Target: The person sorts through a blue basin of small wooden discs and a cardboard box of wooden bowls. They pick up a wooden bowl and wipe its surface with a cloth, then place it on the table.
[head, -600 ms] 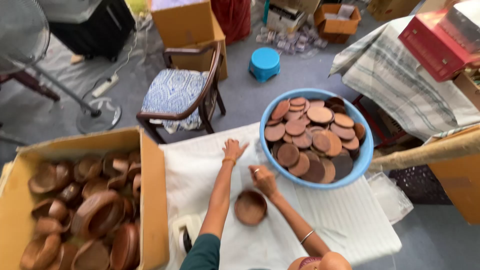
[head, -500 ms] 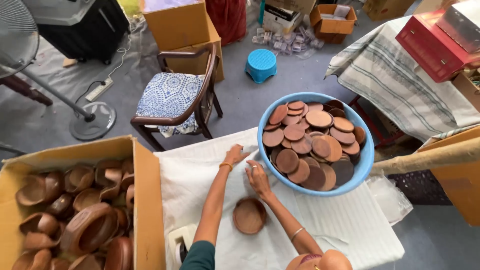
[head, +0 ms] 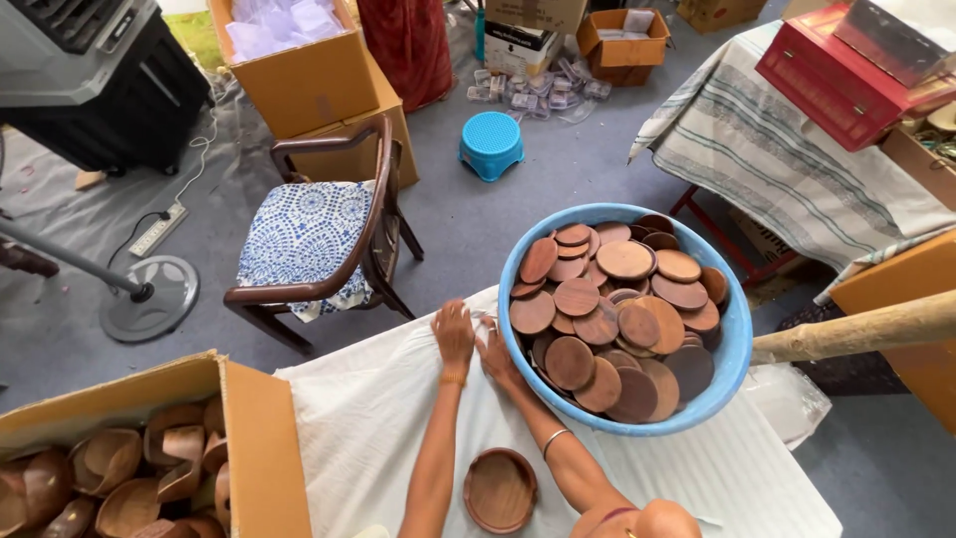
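My left hand (head: 454, 332) lies flat, fingers together, palm down on the white cloth (head: 368, 418) at mid-frame, at the table's far edge. It grips nothing that I can see. My right hand (head: 495, 354) sits just beside it, touching or nearly touching the near rim of the blue tub (head: 739, 339). Its fingers are partly hidden by the left hand and the rim, so I cannot tell whether it is open or pinching something small and clear at the cloth's edge.

One shallow wooden bowl (head: 499, 489) lies on the cloth at the bottom centre, between my forearms, apart from both hands. It sits upright with its hollow facing up toward the camera. It is round, so it has no long axis to speak of, and its rim is level with the table.

As I judge it, little is done. A single bowl is out on the cloth, the tub right of centre is heaped with flat round wooden discs (head: 607, 319), lying at all angles, and the cardboard box (head: 254, 438) at lower left holds many more bowls.

Further out, a chair (head: 319, 239) with a patterned cushion stands at upper left of centre and a small blue stool (head: 491, 142) above it.
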